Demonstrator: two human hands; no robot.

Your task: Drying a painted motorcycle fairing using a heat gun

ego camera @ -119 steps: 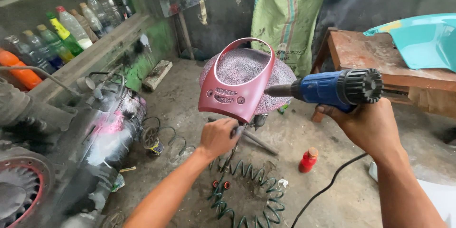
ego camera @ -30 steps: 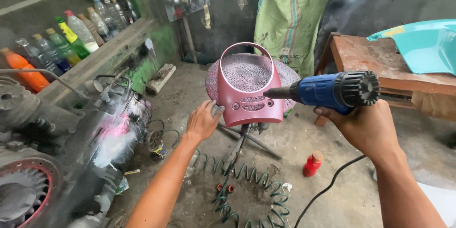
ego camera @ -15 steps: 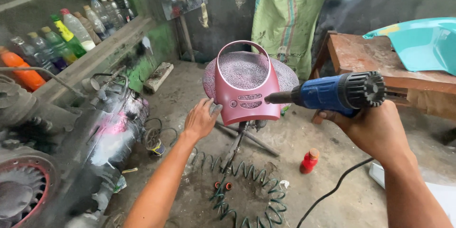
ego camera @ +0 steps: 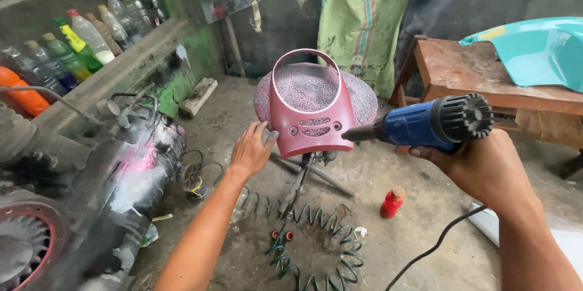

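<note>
Two hands of yours are busy in the middle of the frame. Biggest, on the left side, is a dark machine (ego camera: 121, 188) with pink paint sprayed on it. At the upper right stands a rusty brown table (ego camera: 486, 72) with a teal plastic panel (ego camera: 534, 48) lying on top. A green sack (ego camera: 361, 18) leans on the wall at the top middle. In the center sits the dark red plastic cover (ego camera: 313, 118), upright on a round speckled stool (ego camera: 364, 100). Your right hand (ego camera: 486, 166), at the right, is wrapped tight around a blue heat gun (ego camera: 431, 122), and its dark nose almost touches the cover's right edge. Your left hand (ego camera: 252, 148) is open, fingers spread, touching the cover's left edge. Low in the middle, a green coiled hose (ego camera: 303, 248) curls on the dirty floor. Bottles (ego camera: 79, 39) line a shelf at the upper left. Smallest, a little red bottle (ego camera: 392, 202) stands on the floor at the lower right.
</note>
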